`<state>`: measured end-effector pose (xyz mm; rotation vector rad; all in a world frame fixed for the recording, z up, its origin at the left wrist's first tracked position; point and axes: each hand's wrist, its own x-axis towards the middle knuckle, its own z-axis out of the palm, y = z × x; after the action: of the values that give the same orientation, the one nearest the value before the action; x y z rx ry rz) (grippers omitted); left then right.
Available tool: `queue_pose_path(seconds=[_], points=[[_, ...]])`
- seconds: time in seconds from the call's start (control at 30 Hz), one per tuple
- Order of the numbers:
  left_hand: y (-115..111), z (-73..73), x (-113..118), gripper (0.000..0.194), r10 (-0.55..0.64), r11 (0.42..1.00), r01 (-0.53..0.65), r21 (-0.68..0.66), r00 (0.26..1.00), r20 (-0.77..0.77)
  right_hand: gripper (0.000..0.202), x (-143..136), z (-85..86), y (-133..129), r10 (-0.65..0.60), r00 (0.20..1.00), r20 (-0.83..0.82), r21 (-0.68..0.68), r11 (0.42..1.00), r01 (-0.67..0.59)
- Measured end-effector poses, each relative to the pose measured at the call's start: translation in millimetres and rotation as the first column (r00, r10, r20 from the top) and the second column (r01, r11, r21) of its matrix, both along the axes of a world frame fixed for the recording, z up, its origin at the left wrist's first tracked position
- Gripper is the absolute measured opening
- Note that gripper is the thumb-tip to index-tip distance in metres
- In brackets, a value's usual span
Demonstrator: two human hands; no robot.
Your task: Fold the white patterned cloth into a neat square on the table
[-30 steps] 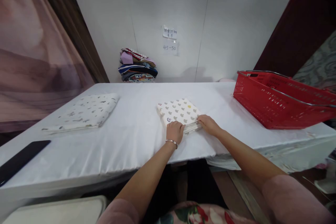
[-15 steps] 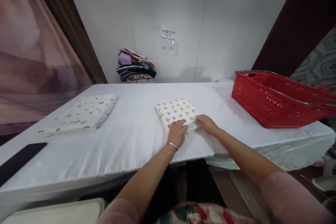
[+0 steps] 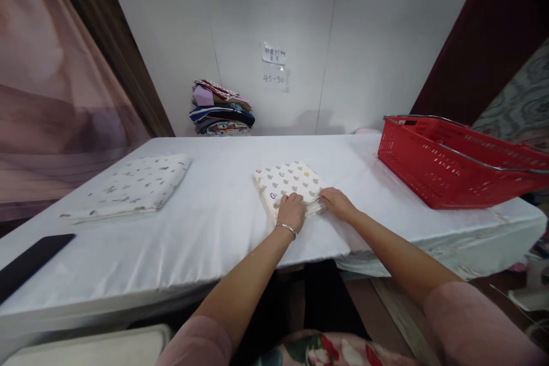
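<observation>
A folded white cloth with grey mouse-head shapes and one yellow one lies in the middle of the table, several layers showing along its near edge. My left hand, with a bracelet at the wrist, has its fingers curled over that near edge and gripping it. At the near right corner, my right hand pinches the layers between thumb and fingers. Another folded white cloth with small grey-green prints lies flat to the left, apart from both hands.
A red plastic basket with metal handles stands on the right of the white-covered table. At the left edge lies a flat black object. Behind the table, folded fabrics are stacked against the wall below handwritten paper signs.
My left hand's fingers have curled in more and its wrist has shifted slightly right and up. My right hand stays at the corner; the folded cloth has barely moved.
</observation>
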<state>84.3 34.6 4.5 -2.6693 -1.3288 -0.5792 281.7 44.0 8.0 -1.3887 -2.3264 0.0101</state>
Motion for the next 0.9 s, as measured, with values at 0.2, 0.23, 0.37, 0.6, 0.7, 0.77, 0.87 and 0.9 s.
queue_pose_path(seconds=[0.2,0.23,0.37,0.6,0.7,0.77,0.87,0.9], points=[[-2,2.5,0,0.02,-0.044,0.999,0.044,0.006,0.988,0.146,0.021,2,-2.4,0,0.02,1.0,-0.012,-0.015,1.0,-0.02],[-3,2.6,-2,0.02,-0.031,0.999,0.032,-0.005,0.981,0.19,0.021,3,-3.7,-1,0.018,0.999,-0.027,-0.018,1.0,-0.019],[-6,1.5,-8,0.02,0.019,0.997,0.001,-0.073,0.965,0.262,0.027,5,-9.4,-7,-0.01,0.995,-0.104,-0.01,1.0,0.009],[-7,-0.8,-7,0.019,0.041,0.994,-0.006,-0.11,0.949,0.312,0.019,3,-10.4,-11,0.071,0.995,-0.069,0.075,0.995,-0.066],[-7,-0.2,-7,0.019,0.07,0.991,-0.026,-0.132,0.937,0.341,0.019,1,-10.3,-9,0.087,0.996,-0.027,0.119,0.989,-0.083],[-7,-0.1,-7,0.019,0.082,0.989,-0.032,-0.142,0.93,0.359,0.02,1,-11.7,-7,0.093,0.996,-0.016,0.149,0.985,-0.09],[-6,-0.7,-7,0.018,0.086,0.988,-0.031,-0.15,0.924,0.373,0.021,0,-14.5,-7,0.107,0.994,-0.015,0.194,0.976,-0.102],[-6,-0.8,-7,0.018,0.087,0.988,-0.031,-0.153,0.922,0.377,0.021,-1,-15.2,-8,0.111,0.994,-0.017,0.201,0.974,-0.105]])
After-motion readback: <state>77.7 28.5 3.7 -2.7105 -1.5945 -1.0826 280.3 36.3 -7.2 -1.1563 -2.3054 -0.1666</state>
